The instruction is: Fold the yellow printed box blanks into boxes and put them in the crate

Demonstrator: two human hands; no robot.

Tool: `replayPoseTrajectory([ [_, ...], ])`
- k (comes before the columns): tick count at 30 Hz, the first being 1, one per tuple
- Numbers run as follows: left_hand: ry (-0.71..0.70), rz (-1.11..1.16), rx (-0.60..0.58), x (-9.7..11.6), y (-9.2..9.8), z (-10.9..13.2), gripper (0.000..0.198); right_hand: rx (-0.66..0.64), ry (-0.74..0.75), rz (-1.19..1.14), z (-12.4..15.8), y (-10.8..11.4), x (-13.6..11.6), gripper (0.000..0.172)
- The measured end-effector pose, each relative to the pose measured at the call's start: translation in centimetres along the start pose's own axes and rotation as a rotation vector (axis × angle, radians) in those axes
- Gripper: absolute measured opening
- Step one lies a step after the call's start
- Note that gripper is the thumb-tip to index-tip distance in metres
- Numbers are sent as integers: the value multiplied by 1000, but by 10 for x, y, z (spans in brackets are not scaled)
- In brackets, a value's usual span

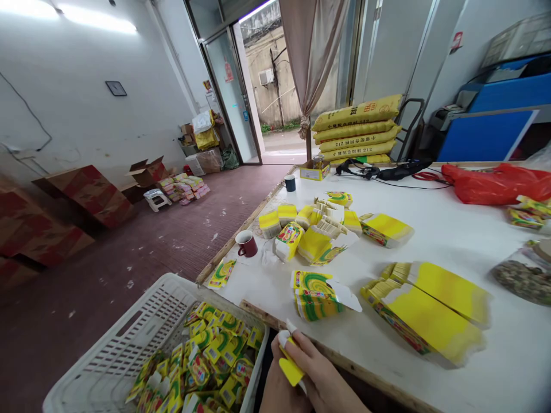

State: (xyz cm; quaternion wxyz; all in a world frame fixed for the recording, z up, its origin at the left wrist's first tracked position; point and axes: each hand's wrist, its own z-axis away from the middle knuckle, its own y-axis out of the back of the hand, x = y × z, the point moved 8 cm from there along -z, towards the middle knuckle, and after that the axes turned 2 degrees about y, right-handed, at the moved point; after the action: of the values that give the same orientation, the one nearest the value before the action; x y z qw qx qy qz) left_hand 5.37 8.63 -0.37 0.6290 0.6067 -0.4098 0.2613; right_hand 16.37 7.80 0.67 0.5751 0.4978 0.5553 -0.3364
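Close together at the table's front edge, my two hands hold one small yellow cardboard box with a flap sticking out. My left hand closes around it from the left, mostly hidden behind it. From the right, my right hand pinches it, with white coverings on the thumb and a fingertip. Just beyond them on the table lies a small stack of flat yellow-green printed boxes. Left of my hands, a white plastic basket holds many filled yellow-green boxes.
Long rows of flat yellow boxes lie on the white table at right, with more bundles behind. A maroon mug and dark mug stand near the left edge. A red plastic bag lies at the back right.
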Motion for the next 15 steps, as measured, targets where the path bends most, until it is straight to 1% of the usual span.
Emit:
replayPoseTrajectory([
  [2,-1,-5,30,-3,2,-1,60,66,23,47,0,5,7,43],
  [4,19,22,77,-2,10,-1,63,148,38,94,-1,15,9,44],
  [5,28,38,71,0,14,-1,62,160,45,121,-2,19,7,46],
  [6,34,50,52,4,18,0,59,143,49,147,-3,22,3,48],
  [8,39,52,-5,13,28,-1,52,46,53,212,-5,24,-9,49],
  [10,44,27,-67,21,37,-3,50,-69,44,271,-5,28,-24,44],
  [12,67,-10,-98,26,44,-5,52,-153,21,303,-5,33,-35,35],
  [14,81,-44,-125,31,46,-8,57,-191,3,307,-5,37,-42,30],
  [15,75,-58,-125,34,47,-9,57,-189,-1,305,-5,37,-42,31],
])
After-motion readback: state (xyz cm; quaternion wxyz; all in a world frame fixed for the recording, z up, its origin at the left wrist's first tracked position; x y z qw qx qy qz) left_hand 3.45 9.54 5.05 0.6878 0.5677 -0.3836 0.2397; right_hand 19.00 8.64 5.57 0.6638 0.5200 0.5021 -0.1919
